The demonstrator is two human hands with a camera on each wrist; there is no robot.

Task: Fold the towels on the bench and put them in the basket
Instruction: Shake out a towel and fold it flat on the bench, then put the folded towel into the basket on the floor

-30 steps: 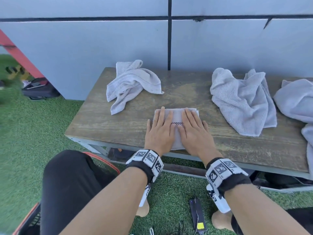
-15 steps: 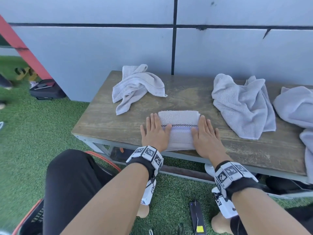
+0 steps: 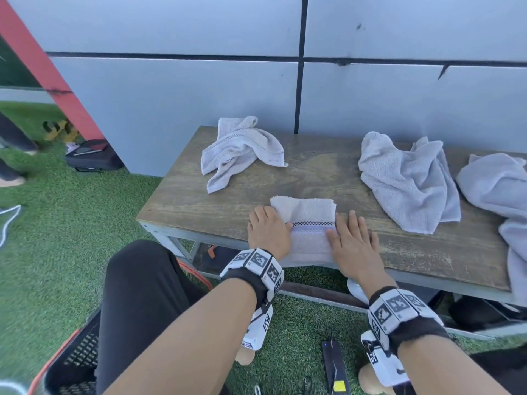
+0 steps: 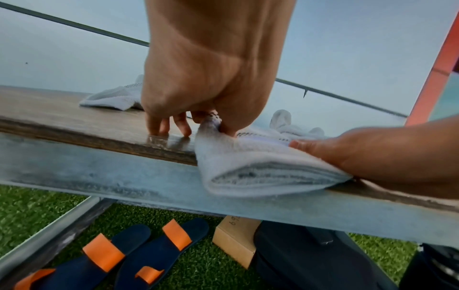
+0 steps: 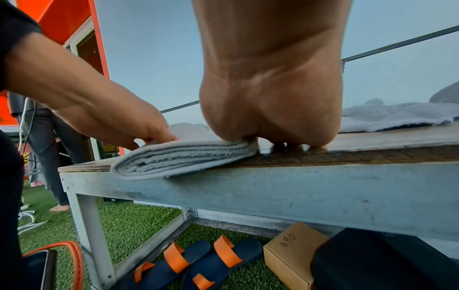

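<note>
1. head view: a folded towel (image 3: 306, 223) lies at the table's (image 3: 199, 206) near edge, about 6 o'clock on its top, its near end just over the edge.
2. left hand (image 3: 268, 233) sits at the towel's 9 o'clock side; the left wrist view shows the thumb and a finger pinching that edge, the other fingertips on the wood.
3. right hand (image 3: 352, 243) lies at the 3 o'clock side, fingers straight on the table, thumb on the towel.
4. a crumpled towel (image 3: 239, 149) lies at 11 o'clock, a larger towel (image 3: 407, 183) at 2 o'clock.
5. a black basket (image 3: 71, 363) stands on the grass at 7 o'clock.
</note>
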